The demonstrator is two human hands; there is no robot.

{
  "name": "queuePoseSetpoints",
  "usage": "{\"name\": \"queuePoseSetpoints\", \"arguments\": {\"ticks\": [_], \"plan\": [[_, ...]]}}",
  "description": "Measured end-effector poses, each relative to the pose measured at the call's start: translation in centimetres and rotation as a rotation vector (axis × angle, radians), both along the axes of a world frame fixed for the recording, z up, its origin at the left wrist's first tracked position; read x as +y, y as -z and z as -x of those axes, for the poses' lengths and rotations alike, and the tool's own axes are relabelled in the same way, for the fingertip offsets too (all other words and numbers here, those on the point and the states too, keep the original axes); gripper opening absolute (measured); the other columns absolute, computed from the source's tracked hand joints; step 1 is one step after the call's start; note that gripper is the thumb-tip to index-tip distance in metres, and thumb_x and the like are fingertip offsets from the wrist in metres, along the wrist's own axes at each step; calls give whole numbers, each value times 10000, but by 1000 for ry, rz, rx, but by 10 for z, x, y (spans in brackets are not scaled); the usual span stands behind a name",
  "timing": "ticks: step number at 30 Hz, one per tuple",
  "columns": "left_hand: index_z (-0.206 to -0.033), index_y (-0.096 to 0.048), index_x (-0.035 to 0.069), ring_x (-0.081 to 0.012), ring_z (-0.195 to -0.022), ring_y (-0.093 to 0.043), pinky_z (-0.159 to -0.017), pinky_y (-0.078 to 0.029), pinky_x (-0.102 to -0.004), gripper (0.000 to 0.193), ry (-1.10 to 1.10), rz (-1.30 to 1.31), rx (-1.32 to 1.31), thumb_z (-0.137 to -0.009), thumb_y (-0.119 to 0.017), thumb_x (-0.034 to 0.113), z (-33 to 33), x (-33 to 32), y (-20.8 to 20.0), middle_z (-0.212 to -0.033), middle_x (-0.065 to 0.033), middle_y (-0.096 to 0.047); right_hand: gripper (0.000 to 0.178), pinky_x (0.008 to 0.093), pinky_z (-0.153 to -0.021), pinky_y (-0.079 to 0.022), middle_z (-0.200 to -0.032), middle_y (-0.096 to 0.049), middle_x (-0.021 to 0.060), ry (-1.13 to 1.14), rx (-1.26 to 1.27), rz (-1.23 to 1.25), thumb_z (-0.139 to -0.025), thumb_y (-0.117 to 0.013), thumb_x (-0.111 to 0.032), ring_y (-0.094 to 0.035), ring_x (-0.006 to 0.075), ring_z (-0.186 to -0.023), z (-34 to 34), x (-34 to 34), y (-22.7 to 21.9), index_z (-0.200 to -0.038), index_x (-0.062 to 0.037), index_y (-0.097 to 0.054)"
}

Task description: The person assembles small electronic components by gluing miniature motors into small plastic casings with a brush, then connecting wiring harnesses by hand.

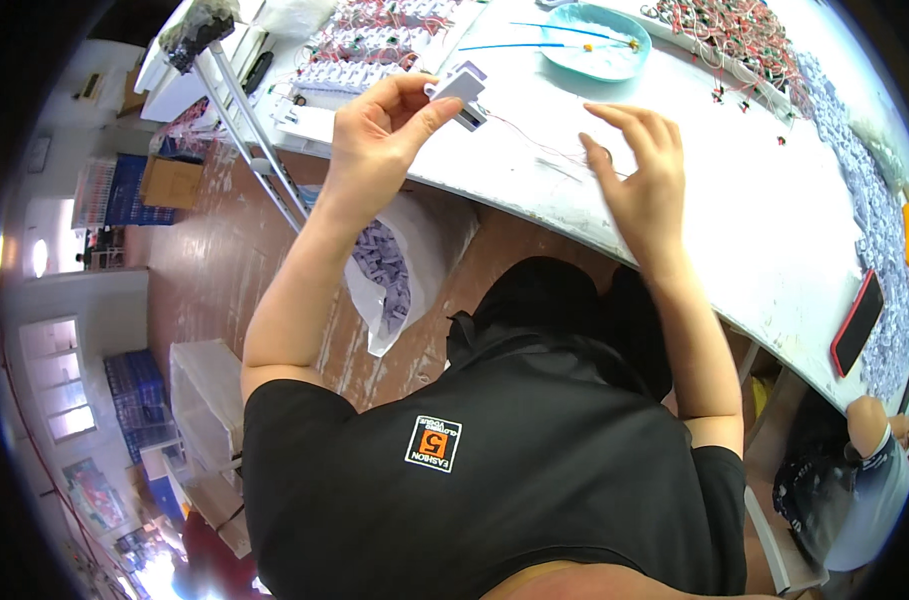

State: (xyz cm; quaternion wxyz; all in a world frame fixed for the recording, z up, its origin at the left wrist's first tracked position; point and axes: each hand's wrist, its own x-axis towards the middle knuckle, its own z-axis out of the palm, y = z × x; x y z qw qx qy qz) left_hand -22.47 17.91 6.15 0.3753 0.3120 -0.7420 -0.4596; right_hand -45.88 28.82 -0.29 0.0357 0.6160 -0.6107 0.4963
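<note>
Fingers [429,105] of your left hand [379,135] pinch the small white module [461,92] above the desk's [734,210] near edge, so hold it steady while your right hand [642,170], fingers spread, draws the thin wire [549,140].

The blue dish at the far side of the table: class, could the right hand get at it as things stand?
Probably yes: the right hand is empty, and bare table lies between it and the blue dish.

A small assembly workshop: white workbench [734,210] strewn with wired parts [734,35].
</note>
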Motion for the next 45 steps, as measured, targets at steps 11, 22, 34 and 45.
{"name": "queuePoseSetpoints", "arguments": {"ticks": [11,22,34,45], "plan": [[-1080,-669,-23,-125,-881,-686,-810,-541,-253,232,75,220,-49,-881,-752,62,4,-13,-4,-942,-82,-730,289,331,-863,-500,-1080,-655,58,-238,-36,-696,-878,-730,-181,-617,200,-918,35,-22,4,-1150,-84,-710],[-1122,-648,-39,-103,-877,-662,-789,-519,-238,297,-220,-6,211,-849,-762,-17,-63,8,32,-948,-61,-705,154,308,-793,-546,-935,-666,62,-387,-45,-745,-834,-703,-31,-652,166,-879,-18,-61,-26,-977,-25,-644],[-1100,-653,-58,-132,-857,-669,-805,-550,-266,234,-619,5,620,-907,-730,49,-149,-46,47,-968,-89,-699,270,344,-855,-536,-1054,-615,112,-822,115,-184,-844,-727,-75,-666,262,-926,-164,-264,-51,-1105,-60,-661],[-1109,-650,-81,-153,-859,-680,-821,-553,-279,268,-842,40,636,-905,-738,69,-186,-72,85,-970,-101,-701,255,409,-816,-514,-962,-686,136,-898,481,-168,-774,-730,-143,-661,319,-921,-234,-349,-24,-1012,-56,-699]]}}
